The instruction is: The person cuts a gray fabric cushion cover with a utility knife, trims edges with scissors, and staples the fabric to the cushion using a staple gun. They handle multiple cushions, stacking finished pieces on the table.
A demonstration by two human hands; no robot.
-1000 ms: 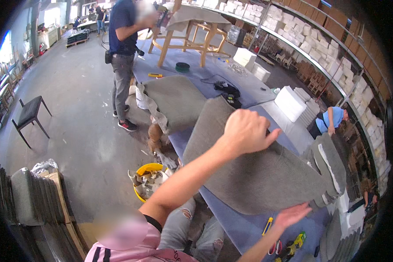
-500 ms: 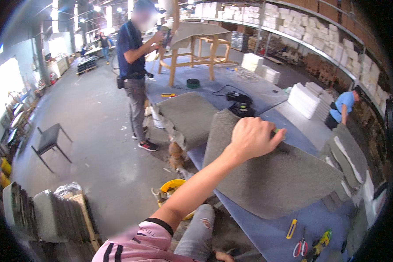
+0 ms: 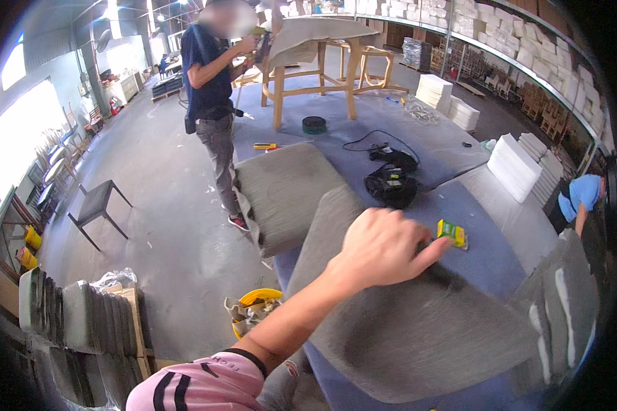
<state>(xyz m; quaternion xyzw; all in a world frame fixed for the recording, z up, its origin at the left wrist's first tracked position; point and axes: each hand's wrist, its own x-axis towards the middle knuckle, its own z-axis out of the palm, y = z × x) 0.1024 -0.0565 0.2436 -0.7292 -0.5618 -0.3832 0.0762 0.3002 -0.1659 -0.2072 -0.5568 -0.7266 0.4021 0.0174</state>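
Observation:
My left hand (image 3: 380, 250) reaches over a grey upholstered seat cushion (image 3: 418, 335). Its fingers curl over the cushion's far edge, with the thumb pointing out to the right. The fingertips are hidden behind that edge. Just past the thumb lies a small yellow-and-green box (image 3: 452, 234) on the blue-covered table (image 3: 432, 198). A second grey cushion piece (image 3: 291, 195) lies farther back, partly overlapped by the near one, with loose fabric along its left edge. My right hand is out of sight.
A black corded tool (image 3: 391, 181), a dark round tin (image 3: 314, 125) and a yellow-handled tool (image 3: 265, 146) lie farther back. Opposite, a person (image 3: 211, 82) works at a wooden chair frame (image 3: 315, 75). Stacked grey cushions (image 3: 555, 308) stand right; a yellow bucket (image 3: 260, 298) sits left below the table.
The near cushion has shifted toward me with my left hand at its far edge. The yellow-green box shows more fully. The cutter and scissors at the near edge have gone from sight.

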